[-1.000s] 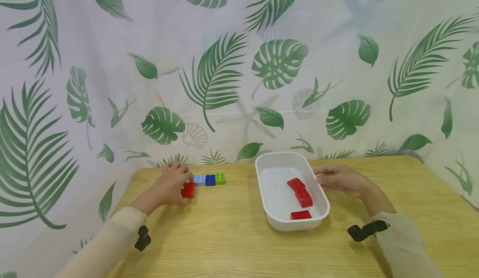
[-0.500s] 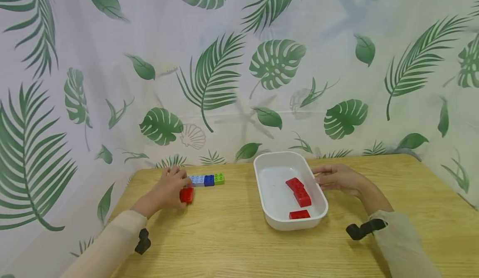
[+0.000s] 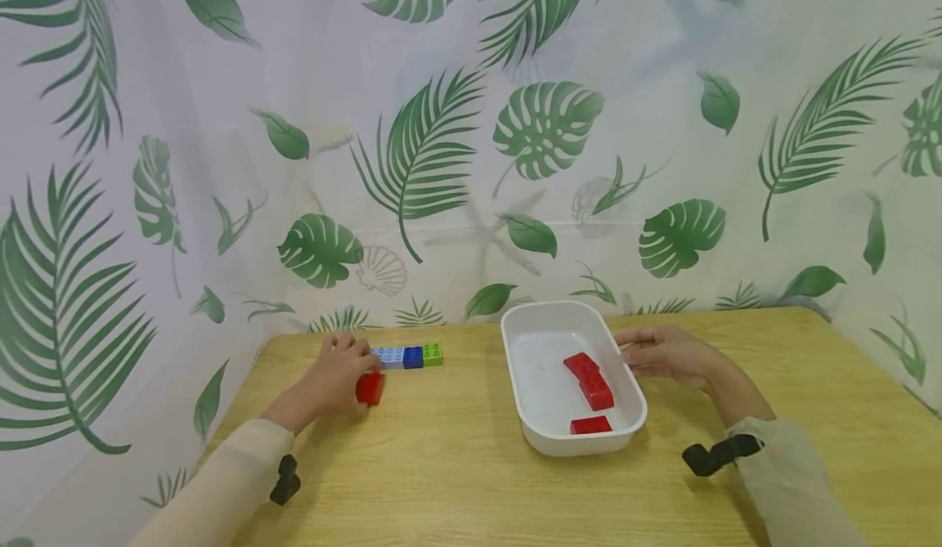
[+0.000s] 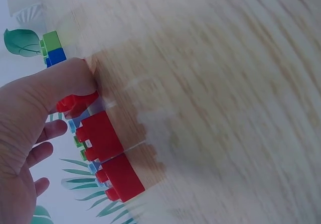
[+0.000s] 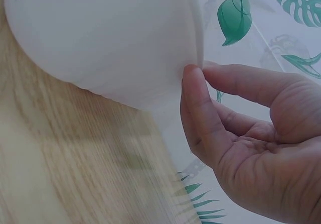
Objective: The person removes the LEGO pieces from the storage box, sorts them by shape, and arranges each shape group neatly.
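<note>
My left hand pinches a red toy building brick on the left of the wooden table. In the left wrist view the thumb lies across that brick, and two more red bricks stand in line beside it. Behind them runs a row of light blue, dark blue and lime green bricks, partly hidden by the hand. My right hand pinches the right rim of a white plastic tub between thumb and fingertips. Three red bricks lie inside the tub.
The wooden table reaches back to a white curtain printed with green leaves. Each wrist carries a black strap over a cream sleeve.
My left hand has drawn the red brick slightly toward me, away from the coloured row. The right hand and the tub have stayed in place.
</note>
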Demonstrator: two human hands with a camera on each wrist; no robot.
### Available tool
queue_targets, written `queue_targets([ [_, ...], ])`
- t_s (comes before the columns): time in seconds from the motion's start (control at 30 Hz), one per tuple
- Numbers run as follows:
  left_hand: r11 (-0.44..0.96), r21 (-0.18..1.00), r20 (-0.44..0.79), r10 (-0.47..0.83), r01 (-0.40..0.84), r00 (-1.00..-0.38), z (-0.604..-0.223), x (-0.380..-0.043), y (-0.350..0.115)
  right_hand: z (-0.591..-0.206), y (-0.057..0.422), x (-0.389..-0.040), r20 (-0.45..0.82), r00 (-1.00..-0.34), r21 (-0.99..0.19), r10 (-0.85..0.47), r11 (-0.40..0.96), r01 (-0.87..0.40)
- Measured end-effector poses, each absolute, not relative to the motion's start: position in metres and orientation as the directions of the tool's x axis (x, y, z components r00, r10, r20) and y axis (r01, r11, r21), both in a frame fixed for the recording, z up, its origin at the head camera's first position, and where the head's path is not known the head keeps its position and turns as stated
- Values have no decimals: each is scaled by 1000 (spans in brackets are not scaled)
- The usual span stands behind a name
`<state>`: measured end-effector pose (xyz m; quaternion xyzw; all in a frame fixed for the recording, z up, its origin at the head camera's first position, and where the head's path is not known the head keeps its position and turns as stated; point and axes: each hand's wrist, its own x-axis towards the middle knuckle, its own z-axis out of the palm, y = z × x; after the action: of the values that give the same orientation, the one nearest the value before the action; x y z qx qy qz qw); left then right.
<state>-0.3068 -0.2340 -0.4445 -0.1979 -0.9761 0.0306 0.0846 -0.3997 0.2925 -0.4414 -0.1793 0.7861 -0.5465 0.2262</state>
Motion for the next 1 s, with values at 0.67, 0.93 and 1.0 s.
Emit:
queue_targets([
  [0.67,937,-121,140,343,328,-929,-451,-311,-234,-441,293,-400,-163,-831,-939,-532,343,-35],
  [0.93,942,-117,131,330,316,-935,-452,-312,-234,-444,294,-402,-155,-815,-948,-559,317,-37],
  [1.0,942,-117,132,330,315,-935,-452,-311,-235,-444,293,-402,-157,-816,-948,-556,315,-32],
])
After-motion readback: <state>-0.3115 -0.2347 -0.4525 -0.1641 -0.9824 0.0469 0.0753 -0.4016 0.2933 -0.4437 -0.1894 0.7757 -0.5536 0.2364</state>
